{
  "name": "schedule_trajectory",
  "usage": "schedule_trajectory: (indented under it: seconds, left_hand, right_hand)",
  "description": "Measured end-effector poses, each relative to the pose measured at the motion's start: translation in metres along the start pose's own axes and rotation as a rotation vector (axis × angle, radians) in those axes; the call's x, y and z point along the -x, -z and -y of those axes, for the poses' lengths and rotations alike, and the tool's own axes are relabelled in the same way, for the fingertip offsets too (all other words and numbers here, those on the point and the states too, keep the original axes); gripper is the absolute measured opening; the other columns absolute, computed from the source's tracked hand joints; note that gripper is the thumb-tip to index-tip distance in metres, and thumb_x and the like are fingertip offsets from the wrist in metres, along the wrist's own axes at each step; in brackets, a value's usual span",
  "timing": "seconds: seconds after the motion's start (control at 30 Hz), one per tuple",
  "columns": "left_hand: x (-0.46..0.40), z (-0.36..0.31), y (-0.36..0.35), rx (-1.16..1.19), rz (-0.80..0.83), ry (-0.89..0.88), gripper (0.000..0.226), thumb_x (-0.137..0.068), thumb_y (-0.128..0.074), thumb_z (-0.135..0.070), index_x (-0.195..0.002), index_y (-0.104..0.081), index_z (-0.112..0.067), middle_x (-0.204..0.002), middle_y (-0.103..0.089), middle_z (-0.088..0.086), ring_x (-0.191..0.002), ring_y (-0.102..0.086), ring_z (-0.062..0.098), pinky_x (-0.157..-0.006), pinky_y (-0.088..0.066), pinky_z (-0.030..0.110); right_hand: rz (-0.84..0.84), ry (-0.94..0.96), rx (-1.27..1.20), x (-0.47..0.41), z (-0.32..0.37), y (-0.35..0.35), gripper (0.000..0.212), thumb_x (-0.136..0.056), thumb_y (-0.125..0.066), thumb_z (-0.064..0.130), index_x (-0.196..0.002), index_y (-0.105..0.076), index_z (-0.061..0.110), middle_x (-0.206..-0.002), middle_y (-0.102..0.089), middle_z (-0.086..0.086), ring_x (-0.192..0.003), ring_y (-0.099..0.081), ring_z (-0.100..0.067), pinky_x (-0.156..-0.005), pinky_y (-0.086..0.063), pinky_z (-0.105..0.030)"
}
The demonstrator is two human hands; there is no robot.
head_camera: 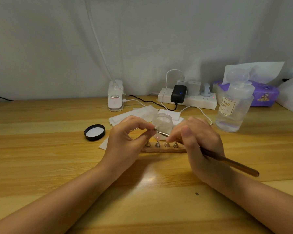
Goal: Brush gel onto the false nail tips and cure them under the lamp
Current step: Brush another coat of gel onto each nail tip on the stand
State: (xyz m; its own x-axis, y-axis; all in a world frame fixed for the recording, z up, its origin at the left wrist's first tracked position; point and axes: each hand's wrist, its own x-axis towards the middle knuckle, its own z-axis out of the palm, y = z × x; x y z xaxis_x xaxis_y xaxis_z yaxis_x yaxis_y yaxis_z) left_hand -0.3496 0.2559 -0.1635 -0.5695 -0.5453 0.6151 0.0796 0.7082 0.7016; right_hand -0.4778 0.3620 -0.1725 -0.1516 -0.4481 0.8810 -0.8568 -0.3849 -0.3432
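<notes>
Fingers of both hands pinch: left hand (125, 141) one nail tip (151, 130), right hand (200, 142) one brush (227, 162), above four pegs (167, 144).

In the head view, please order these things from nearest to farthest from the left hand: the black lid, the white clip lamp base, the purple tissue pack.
From the left hand:
1. Black lid, on the table just to its left.
2. Clip lamp base, behind it, near the wall.
3. Purple tissue pack, far to the right, beyond the right hand and the clear bottle.
</notes>
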Motion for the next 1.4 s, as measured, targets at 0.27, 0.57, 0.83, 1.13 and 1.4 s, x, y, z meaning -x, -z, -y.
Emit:
schedule_trajectory:
  seconds: [0.27, 0.57, 0.83, 1.13, 1.4]
  left_hand:
    - [0.0006, -0.0013, 0.0000, 0.003, 0.018, 0.029, 0.007, -0.076, -0.068, -0.014, -0.083, -0.069, -0.016, -0.080, -0.064, -0.006, -0.079, -0.057, 0.005, -0.074, -0.044, 0.014]
    - [0.0007, -0.0021, 0.0001, 0.003, -0.001, 0.036, 0.013, -0.075, -0.070, -0.011, -0.082, -0.067, -0.022, -0.080, -0.065, -0.005, -0.080, -0.058, 0.008, -0.076, -0.047, 0.023]
    - [0.0002, -0.0017, -0.0010, 0.023, -0.012, 0.058, 0.009, -0.075, -0.068, -0.017, -0.084, -0.069, -0.014, -0.080, -0.066, -0.003, -0.079, -0.059, 0.009, -0.076, -0.048, 0.023]
    - [0.0002, -0.0009, -0.0004, 0.016, -0.004, 0.059, 0.009, -0.076, -0.070, -0.010, -0.084, -0.069, -0.014, -0.080, -0.066, -0.002, -0.080, -0.060, 0.014, -0.076, -0.048, 0.025]
    - [0.0007, -0.0009, -0.0001, 0.016, 0.004, 0.059, 0.009, -0.077, -0.069, -0.010, -0.085, -0.069, -0.013, -0.080, -0.066, -0.002, -0.081, -0.060, 0.012, -0.075, -0.046, 0.021]
  right_hand:
    - [-0.057, -0.271, -0.145, -0.0012, -0.0024, 0.0072, 0.036, -0.093, -0.030, 0.027, -0.072, -0.059, 0.026, -0.069, -0.062, 0.005, -0.074, -0.060, -0.011, -0.071, -0.047, -0.046]
    - [0.023, 0.007, 0.010, 0.0006, -0.0015, 0.0012, 0.051, -0.099, -0.029, 0.029, -0.068, -0.066, 0.010, -0.070, -0.059, 0.010, -0.069, -0.056, -0.012, -0.072, -0.042, -0.037]
    - [-0.042, -0.288, -0.211, -0.0007, 0.0000, 0.0077, 0.037, -0.092, -0.030, 0.028, -0.071, -0.060, 0.021, -0.069, -0.062, 0.002, -0.072, -0.059, -0.008, -0.069, -0.047, -0.027]
    - [0.017, -0.165, -0.113, 0.0003, 0.0011, 0.0040, 0.036, -0.095, -0.032, 0.025, -0.074, -0.060, 0.020, -0.070, -0.062, 0.004, -0.072, -0.059, -0.010, -0.068, -0.048, -0.043]
    - [0.009, -0.127, -0.075, -0.0013, 0.0025, 0.0029, 0.042, -0.096, -0.031, 0.025, -0.072, -0.063, 0.013, -0.070, -0.061, 0.003, -0.071, -0.058, -0.011, -0.067, -0.047, -0.042]
